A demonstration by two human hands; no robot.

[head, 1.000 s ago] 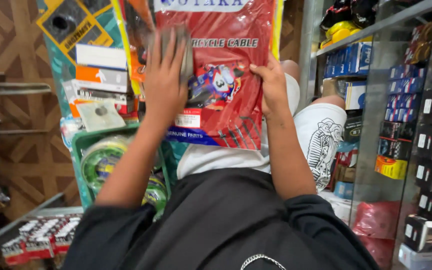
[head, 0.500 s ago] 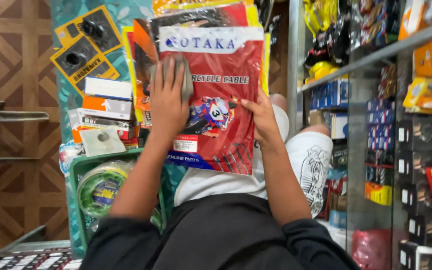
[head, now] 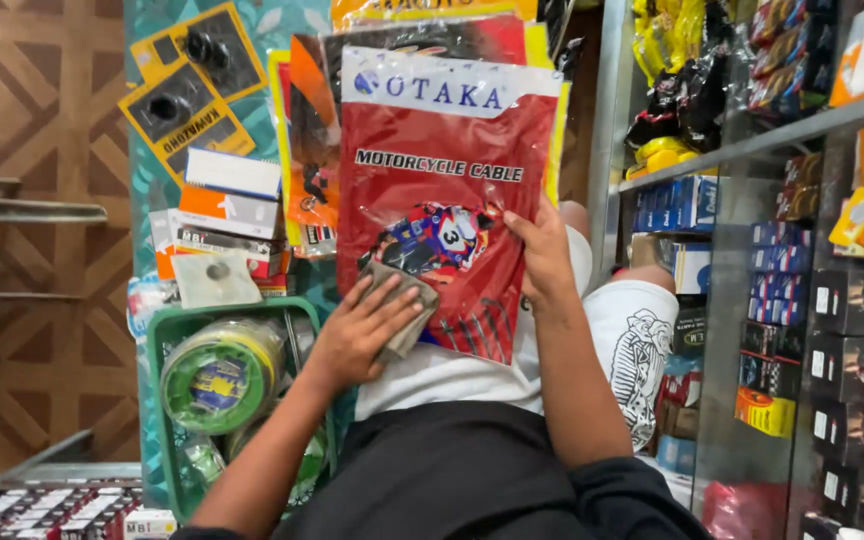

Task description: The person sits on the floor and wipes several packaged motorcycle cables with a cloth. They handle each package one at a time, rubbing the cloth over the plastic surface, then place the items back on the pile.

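Note:
A flat red plastic package [head: 442, 180] with a white top band and a racing-bike picture rests upright on my lap. My right hand [head: 544, 255] grips its right edge, thumb on the front. My left hand [head: 362, 332] presses a small grey-brown cloth [head: 404, 305] against the package's lower left corner. Behind the red package, more orange and yellow packages [head: 307, 150] stand in a stack. My legs in white printed shorts [head: 642, 340] are below.
A green basket [head: 164, 400] at my left holds green coiled rolls [head: 217, 375]. Small boxes [head: 227, 215] and yellow cards with black parts [head: 182, 80] sit above it. Metal shelves [head: 752, 145] full of boxed goods stand at the right. A glass counter [head: 52, 500] is at the lower left.
My left hand with the cloth has slid down from the top of the red package to its lower left corner. My right hand keeps hold of the right edge.

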